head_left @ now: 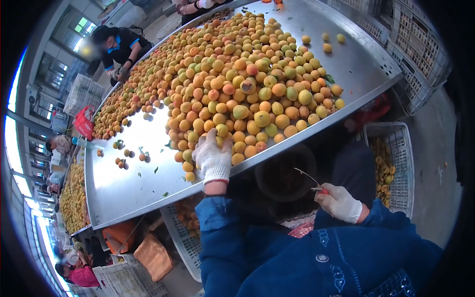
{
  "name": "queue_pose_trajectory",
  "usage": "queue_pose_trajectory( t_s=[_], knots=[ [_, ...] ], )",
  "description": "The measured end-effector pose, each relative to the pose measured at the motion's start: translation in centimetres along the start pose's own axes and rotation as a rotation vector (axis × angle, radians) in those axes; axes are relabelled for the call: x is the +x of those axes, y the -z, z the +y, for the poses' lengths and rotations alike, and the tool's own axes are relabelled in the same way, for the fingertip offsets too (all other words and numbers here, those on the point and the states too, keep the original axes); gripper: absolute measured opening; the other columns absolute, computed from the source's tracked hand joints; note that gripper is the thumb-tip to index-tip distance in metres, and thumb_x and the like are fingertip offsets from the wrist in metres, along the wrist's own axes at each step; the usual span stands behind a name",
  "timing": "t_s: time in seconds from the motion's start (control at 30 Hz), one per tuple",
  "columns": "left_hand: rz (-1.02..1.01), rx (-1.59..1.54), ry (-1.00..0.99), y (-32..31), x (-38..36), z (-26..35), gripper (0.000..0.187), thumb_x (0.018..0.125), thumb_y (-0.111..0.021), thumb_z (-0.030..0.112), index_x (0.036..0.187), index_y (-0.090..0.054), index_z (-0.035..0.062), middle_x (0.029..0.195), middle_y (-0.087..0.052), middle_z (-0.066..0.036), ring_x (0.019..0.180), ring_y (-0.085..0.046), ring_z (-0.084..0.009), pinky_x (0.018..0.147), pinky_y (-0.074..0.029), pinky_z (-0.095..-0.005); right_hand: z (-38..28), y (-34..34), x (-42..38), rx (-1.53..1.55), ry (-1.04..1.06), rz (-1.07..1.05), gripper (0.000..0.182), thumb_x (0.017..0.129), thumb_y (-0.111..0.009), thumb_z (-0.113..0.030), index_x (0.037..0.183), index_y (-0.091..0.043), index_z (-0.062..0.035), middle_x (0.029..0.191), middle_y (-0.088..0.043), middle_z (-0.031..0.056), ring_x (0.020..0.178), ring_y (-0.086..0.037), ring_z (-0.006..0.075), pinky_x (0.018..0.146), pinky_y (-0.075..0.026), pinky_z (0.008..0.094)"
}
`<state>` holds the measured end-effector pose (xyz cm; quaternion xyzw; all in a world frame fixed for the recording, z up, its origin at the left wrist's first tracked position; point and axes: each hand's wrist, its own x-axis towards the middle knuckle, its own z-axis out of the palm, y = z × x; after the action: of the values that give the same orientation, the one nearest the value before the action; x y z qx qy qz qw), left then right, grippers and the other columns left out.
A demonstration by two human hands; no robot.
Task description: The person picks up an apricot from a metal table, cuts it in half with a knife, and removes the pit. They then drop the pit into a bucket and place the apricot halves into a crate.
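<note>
A big heap of orange and yellow-green apricots (232, 84) covers much of a metal table (138, 193). My left hand (213, 153), in a white glove, reaches onto the heap's near edge, its fingers curled round a yellow apricot (221, 130). Lower right, away from the table's edge, my gloved right hand (339, 203) is closed on the red handle of a knife (322, 191) with a thin curved blade. The blade points up and to the left, over a dark round bucket (286, 173).
A white crate (403, 168) of cut fruit stands at right, another crate (180, 237) under the table's near edge. Stacked crates (415, 49) rise at upper right. A co-worker (118, 49) leans over the far left side. A red bag (84, 123) hangs there.
</note>
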<state>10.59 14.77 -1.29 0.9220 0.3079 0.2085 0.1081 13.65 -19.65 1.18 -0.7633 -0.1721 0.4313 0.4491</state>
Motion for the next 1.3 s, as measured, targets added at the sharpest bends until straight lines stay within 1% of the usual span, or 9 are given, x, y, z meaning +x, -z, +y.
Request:
queue_pose_trajectory(
  t_s=[0.17,0.4,0.5,0.63,0.73,0.87,0.93,1.0,1.3],
  knots=[
    [-0.186,0.429,0.03,-1.2,3.0,1.3,0.042,0.075,-0.07,0.044,0.101,-0.064,0.0119,0.102,-0.063,-0.011,0.097,-0.059,-0.0298,0.085,-0.041,-0.0444,-0.2,0.5,0.4,-0.083,0.05,0.005,0.025,0.092,-0.059,-0.027,0.097,-0.059,-0.0028,0.073,-0.063,0.013,0.07,-0.064,0.0252,0.068,-0.049,0.0332],
    [-0.102,0.243,-0.095,-1.6,2.2,-0.3,0.043,0.077,-0.07,0.037,0.107,-0.064,0.0075,0.105,-0.065,-0.013,0.101,-0.058,-0.0319,0.086,-0.043,-0.0455,0.8,0.5,1.5,-0.053,0.115,-0.024,0.02,0.094,-0.058,-0.022,0.098,-0.057,-0.0027,0.073,-0.062,0.0117,0.067,-0.062,0.0222,0.067,-0.048,0.032],
    [-0.144,-0.713,0.094,0.7,-0.7,0.6,0.04,0.088,-0.058,0.02,0.124,-0.056,0.0011,0.111,-0.063,-0.013,0.107,-0.059,-0.0305,0.087,-0.05,-0.0377,1.4,0.7,2.1,0.187,0.157,0.015,0.016,0.097,-0.054,-0.019,0.096,-0.055,-0.0026,0.066,-0.055,0.0082,0.06,-0.054,0.0158,0.059,-0.045,0.0294],
    [-0.213,-1.554,0.281,2.4,-6.1,3.6,0.048,0.09,-0.056,0.018,0.135,-0.045,0.0038,0.115,-0.057,-0.014,0.105,-0.059,-0.0263,0.085,-0.051,-0.0347,-0.6,0.6,2.7,0.158,0.233,0.076,0.017,0.096,-0.054,-0.02,0.094,-0.054,-0.0036,0.063,-0.052,0.0079,0.057,-0.052,0.0167,0.056,-0.043,0.0309],
    [-0.356,-2.119,0.352,2.0,-10.0,5.2,0.05,0.093,-0.054,0.026,0.137,-0.042,0.0054,0.108,-0.057,-0.016,0.096,-0.057,-0.0254,0.082,-0.05,-0.0375,-2.2,-0.4,2.8,0.171,0.319,0.034,0.013,0.098,-0.053,-0.018,0.101,-0.053,-0.0057,0.074,-0.05,-0.0044,0.062,-0.047,0.0025,0.055,-0.04,0.019],
    [-0.466,-2.137,0.43,2.6,-13.9,6.8,0.046,0.099,-0.045,0.04,0.128,-0.049,0.0043,0.1,-0.059,-0.015,0.094,-0.057,-0.023,0.081,-0.05,-0.0352,-4.0,-1.9,2.0,0.061,0.48,-0.034,0.016,0.098,-0.054,-0.02,0.1,-0.054,-0.004,0.077,-0.056,0.0016,0.069,-0.054,0.01,0.062,-0.045,0.0268],
    [-0.317,-1.782,0.353,3.1,-15.5,8.2,0.048,0.1,-0.043,0.044,0.127,-0.05,0.0041,0.104,-0.058,-0.013,0.099,-0.058,-0.0224,0.085,-0.05,-0.0359,-4.1,-2.4,1.3,0.023,0.552,-0.048,0.018,0.097,-0.054,-0.022,0.099,-0.055,-0.0035,0.077,-0.057,0.0049,0.07,-0.057,0.0143,0.064,-0.046,0.0301],
    [-0.298,-1.814,0.396,3.6,-16.5,8.8,0.051,0.099,-0.043,0.047,0.125,-0.05,0.0036,0.11,-0.057,-0.011,0.104,-0.057,-0.0219,0.09,-0.049,-0.0373,-4.4,-2.6,0.4,-0.063,0.564,-0.104,0.03,0.098,-0.052,-0.033,0.094,-0.055,-0.0032,0.076,-0.062,0.0174,0.076,-0.064,0.0337,0.067,-0.047,0.0386],
    [-0.326,-1.769,0.465,5.1,-18.2,10.6,0.061,0.099,-0.034,0.057,0.12,-0.052,0.0028,0.1,-0.057,-0.006,0.095,-0.056,-0.0185,0.091,-0.046,-0.0334,-3.4,-2.6,-0.6,-0.166,0.646,-0.115,0.035,0.096,-0.054,-0.039,0.093,-0.056,-0.004,0.072,-0.064,0.018,0.071,-0.064,0.0369,0.063,-0.048,0.0423]
  ],
)
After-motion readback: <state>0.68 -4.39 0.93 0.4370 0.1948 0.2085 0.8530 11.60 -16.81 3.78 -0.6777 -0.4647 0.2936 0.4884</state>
